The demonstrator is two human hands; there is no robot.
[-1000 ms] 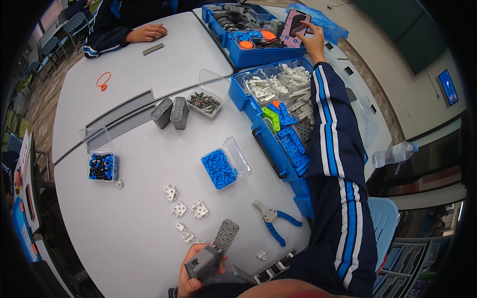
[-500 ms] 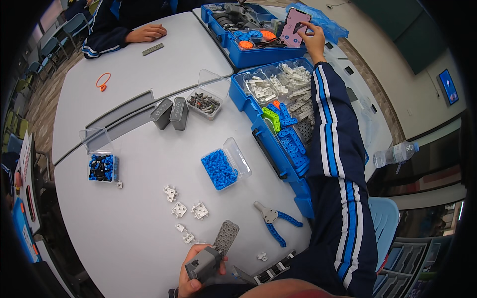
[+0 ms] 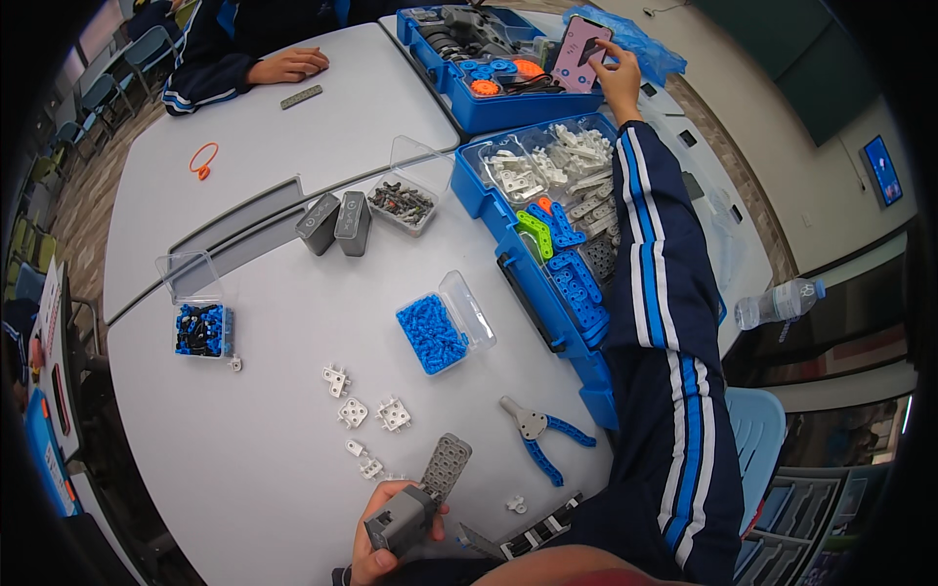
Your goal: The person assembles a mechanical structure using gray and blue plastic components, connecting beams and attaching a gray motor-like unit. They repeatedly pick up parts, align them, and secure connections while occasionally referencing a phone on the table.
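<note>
My left hand is closed round a grey block that looks like a motor, at the lower middle of the table. A grey perforated beam sticks up from the block, seemingly joined to it. Far off at the upper right, my right hand has its thumb and index finger slightly apart at the screen of a phone. The phone stands tilted against the far blue box and shows a dark part on a pink background. Next to my body lies a black and white assembly, partly hidden.
Two blue boxes of building parts, a near one and a far one, stand at right. Blue-handled pliers, small white connectors, a tub of blue pins and two grey blocks lie about. Opposite rests another person's hand.
On the phone, the pictured dark part has shifted slightly, and my right fingers have moved a little at the screen. My left hand and the block stay put.
</note>
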